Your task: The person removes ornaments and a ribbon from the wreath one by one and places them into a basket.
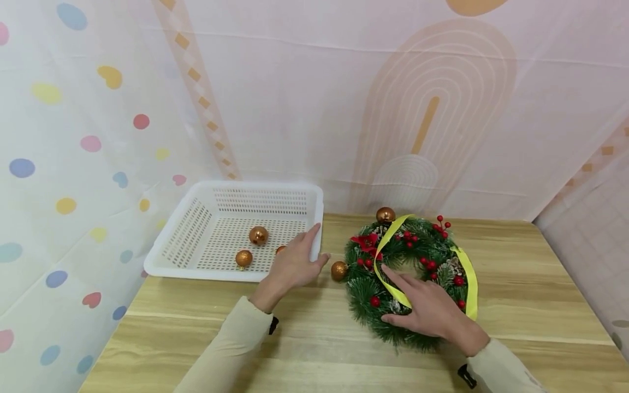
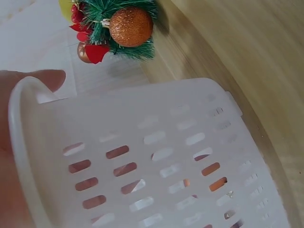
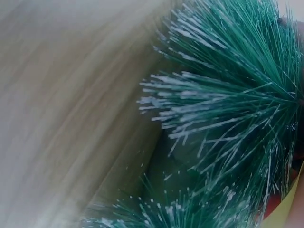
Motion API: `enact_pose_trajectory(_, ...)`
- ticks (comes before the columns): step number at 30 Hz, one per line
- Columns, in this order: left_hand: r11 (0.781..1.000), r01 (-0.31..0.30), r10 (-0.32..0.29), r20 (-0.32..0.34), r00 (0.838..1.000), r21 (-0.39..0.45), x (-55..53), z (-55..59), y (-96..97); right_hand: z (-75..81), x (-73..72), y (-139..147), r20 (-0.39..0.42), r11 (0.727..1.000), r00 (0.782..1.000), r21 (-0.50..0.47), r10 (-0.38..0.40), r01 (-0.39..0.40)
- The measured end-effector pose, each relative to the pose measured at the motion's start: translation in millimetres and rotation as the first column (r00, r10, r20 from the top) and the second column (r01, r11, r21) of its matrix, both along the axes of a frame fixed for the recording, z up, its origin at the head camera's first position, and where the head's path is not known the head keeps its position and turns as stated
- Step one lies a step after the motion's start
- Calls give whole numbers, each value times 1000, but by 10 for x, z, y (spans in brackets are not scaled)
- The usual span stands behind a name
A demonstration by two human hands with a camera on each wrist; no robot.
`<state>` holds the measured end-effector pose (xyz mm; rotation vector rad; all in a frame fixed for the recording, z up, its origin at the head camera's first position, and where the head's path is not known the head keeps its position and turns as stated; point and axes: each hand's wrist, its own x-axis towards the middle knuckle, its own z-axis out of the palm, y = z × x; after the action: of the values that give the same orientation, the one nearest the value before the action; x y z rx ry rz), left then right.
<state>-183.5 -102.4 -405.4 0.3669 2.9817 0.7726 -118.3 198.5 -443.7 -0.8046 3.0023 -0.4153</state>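
At the near right corner of a white perforated basket (image 1: 167,271), my left hand (image 1: 295,265) touches the rim. Its index finger lies along the right side and its thumb sticks out beyond the edge. The left wrist view shows the basket's slotted wall (image 2: 137,123) with the thumb (image 2: 52,78) past the rim. My right hand (image 1: 427,305) lies over the front of a green Christmas wreath (image 1: 363,305), index finger and thumb spread apart. Beneath that index finger runs a yellow ribbon (image 1: 393,292). Green needles (image 3: 228,90) fill much of the right wrist view; the other right fingers are hidden.
Inside the basket lie a shiny copper bauble (image 1: 258,236), a glittery one (image 1: 243,258) and a third, mostly covered by my left hand. On the wreath's left edge is a glitter bauble (image 1: 339,271); another bauble (image 1: 385,214) sits at its back. A patterned cloth (image 1: 295,109) hangs behind the wooden table (image 1: 314,355).
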Motion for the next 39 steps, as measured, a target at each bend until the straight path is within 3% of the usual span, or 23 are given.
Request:
enact_pose_trajectory(3, 997, 19, -9, -119, 993, 79, 30, 6, 10, 1, 3, 20, -15, 1000, 1000, 6, 7, -7)
enact_pose_trajectory(5, 986, 59, -25, -212, 977, 154, 77, 27, 40, -4, 5, 33, -23, 1000, 1000, 7, 12, -12)
enact_pose_trajectory(8, 948, 155, -76, -274, 959, 279, 191, 89, 123, -13, 2, 43, -32, 1000, 999, 6, 21, -21)
enact_pose_trajectory(10, 911, 220, -128, -267, 955, 348, 288, 124, 190, -12, 2, 49, -34, 1000, 999, 3, 28, -28)
enact_pose_trajectory(13, 853, 274, -211, -187, 960, 444, 420, 130, 287, -8, 4, 63, -46, 999, 998, 1, 40, -40)
enact_pose_trajectory(15, 831, 286, -250, -139, 958, 477, 480, 102, 339, -8, 6, 73, -57, 999, 997, 0, 46, -46)
enact_pose_trajectory(18, 832, 274, -264, -91, 960, 482, 506, 17, 395, -10, 8, 85, -74, 999, 996, -4, 51, -52)
enact_pose_trajectory(25, 873, 143, -181, 37, 983, 466, 415, -228, 440, -33, 13, 84, -80, 998, 995, 3, 55, -55)
enact_pose_trajectory(32, 888, 47, -135, 162, 977, 457, 304, -357, 486, -43, 15, 84, -84, 999, 996, 17, 39, -38)
enact_pose_trajectory(39, 879, -10, -100, 207, 973, 476, 232, -414, 522, -43, 18, 82, -70, 999, 997, 18, 35, -34)
